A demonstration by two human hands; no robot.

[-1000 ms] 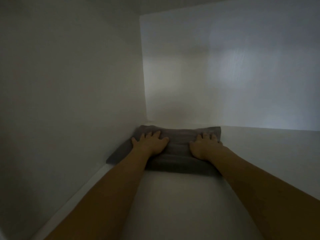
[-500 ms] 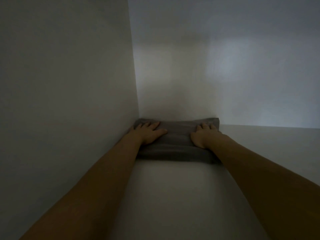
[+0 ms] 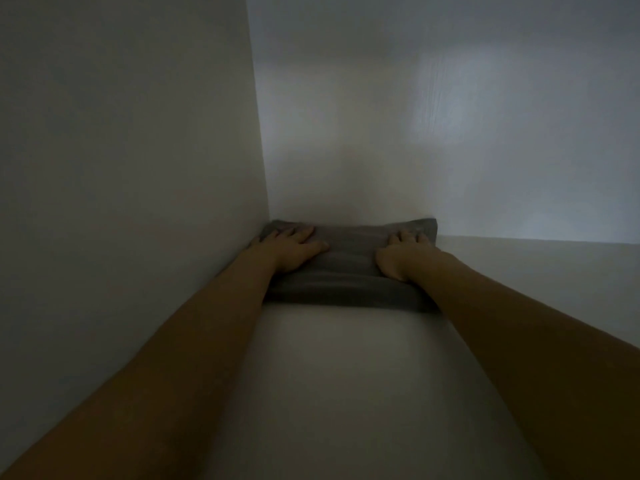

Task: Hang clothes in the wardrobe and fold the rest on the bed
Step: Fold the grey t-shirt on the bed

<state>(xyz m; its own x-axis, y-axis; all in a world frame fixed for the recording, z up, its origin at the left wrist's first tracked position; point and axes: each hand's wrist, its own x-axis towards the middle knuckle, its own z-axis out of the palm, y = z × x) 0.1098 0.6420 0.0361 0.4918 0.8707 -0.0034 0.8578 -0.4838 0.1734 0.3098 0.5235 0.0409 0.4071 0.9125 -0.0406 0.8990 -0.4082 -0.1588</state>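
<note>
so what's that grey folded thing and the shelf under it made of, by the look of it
Folded grey item: soft woven or knitted cloth, matte; it shows rounded folds and dents under the left hand and right hand. Shelf: smooth, pale, hard panel, probably painted or laminated board; the dim light leaves that open.

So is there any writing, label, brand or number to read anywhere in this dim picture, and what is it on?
None can be read.
Folded dark grey cloth: no tag or print shows.
White side wall, white back wall and white shelf: plain, no marks.
Left hand and right hand lie flat on the cloth.
</note>
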